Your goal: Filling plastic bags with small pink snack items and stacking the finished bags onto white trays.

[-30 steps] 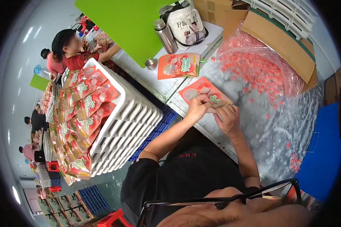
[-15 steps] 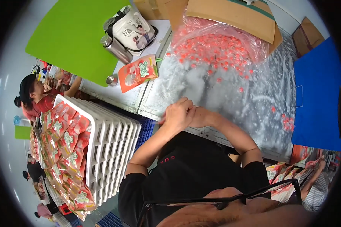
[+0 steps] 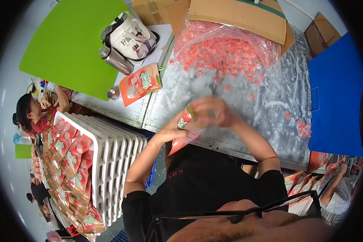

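A red and pink printed pouch (image 3: 183,143) is gripped in my left hand (image 3: 171,131), held in front of my body at the table's near edge. Beside the pouch's upper end is my right hand (image 3: 218,113), smeared by motion, so its fingers and anything in them cannot be made out. Beyond my hands, many small red candy-like pieces (image 3: 222,56) spill from a clear plastic bag (image 3: 266,50) in an opened cardboard box (image 3: 238,18). Several loose pieces lie on the metal tabletop (image 3: 270,105).
To the left stand stacked white crates (image 3: 113,161), the top one full of filled pouches (image 3: 68,161). A flat pouch (image 3: 139,84), steel flask (image 3: 116,60), metal cup (image 3: 113,93) and white bag (image 3: 133,38) sit at the back left. Green (image 3: 68,48) and blue (image 3: 336,97) panels flank the table.
My hands were together near the table edge; now they are apart. The pouch shows plainly in my left hand, while my right hand has moved up and right. The view has shifted slightly.
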{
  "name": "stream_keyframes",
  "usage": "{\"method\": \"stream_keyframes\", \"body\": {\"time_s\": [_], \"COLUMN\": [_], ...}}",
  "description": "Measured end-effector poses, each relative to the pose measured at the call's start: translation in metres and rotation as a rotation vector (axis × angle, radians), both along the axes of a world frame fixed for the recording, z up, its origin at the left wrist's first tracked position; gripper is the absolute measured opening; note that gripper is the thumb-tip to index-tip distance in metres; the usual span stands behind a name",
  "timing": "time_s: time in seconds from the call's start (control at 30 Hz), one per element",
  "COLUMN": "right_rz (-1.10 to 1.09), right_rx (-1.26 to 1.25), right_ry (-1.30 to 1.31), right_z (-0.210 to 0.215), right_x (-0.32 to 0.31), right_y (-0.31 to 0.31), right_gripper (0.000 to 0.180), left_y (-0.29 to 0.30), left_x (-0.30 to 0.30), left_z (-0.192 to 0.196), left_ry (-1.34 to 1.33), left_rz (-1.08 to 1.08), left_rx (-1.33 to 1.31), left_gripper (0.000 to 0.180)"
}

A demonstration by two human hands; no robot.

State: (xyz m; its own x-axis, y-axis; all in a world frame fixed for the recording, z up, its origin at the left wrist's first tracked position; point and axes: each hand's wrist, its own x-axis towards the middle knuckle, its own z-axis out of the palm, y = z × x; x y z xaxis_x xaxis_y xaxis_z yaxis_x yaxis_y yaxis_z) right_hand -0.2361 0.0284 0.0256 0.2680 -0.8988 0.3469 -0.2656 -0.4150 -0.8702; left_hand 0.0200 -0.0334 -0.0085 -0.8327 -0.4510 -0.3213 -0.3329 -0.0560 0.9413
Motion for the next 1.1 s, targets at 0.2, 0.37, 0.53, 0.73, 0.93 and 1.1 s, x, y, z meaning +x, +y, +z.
{"method": "stream_keyframes", "body": {"time_s": [0.2, 0.37, 0.53, 0.73, 0.93, 1.1], "right_rz": [-0.984, -0.747, -0.616, -0.605, -0.584, -0.63], "right_rx": [-0.217, 0.101, 0.12, 0.284, 0.308, 0.299], "right_ry": [0.922, 0.941, 0.798, -0.424, -0.51, -0.359], "right_z": [-0.118, -0.127, -0.142, -0.126, -0.118, -0.122], "right_x": [-0.068, -0.073, -0.073, -0.087, -0.102, -0.095], "right_y": [-0.071, -0.066, -0.016, 0.027, 0.048, 0.056], "right_gripper": [0.056, 0.066, 0.064, 0.081, 0.081, 0.067], "left_y": [0.021, 0.025, 0.028, 0.028, 0.031, 0.031], "left_x": [0.006, 0.01, 0.013, 0.016, 0.018, 0.018], "left_z": [0.012, 0.011, 0.013, -0.001, -0.004, -0.001], "left_ry": [0.175, 0.222, 0.289, 0.307, 0.325, 0.326], "left_rz": [0.324, 0.343, 0.388, 0.388, 0.409, 0.402], "left_rx": [0.15, 0.075, 0.156, 0.163, 0.206, 0.193], "left_gripper": [0.082, 0.082, 0.081, 0.082, 0.081, 0.08]}}
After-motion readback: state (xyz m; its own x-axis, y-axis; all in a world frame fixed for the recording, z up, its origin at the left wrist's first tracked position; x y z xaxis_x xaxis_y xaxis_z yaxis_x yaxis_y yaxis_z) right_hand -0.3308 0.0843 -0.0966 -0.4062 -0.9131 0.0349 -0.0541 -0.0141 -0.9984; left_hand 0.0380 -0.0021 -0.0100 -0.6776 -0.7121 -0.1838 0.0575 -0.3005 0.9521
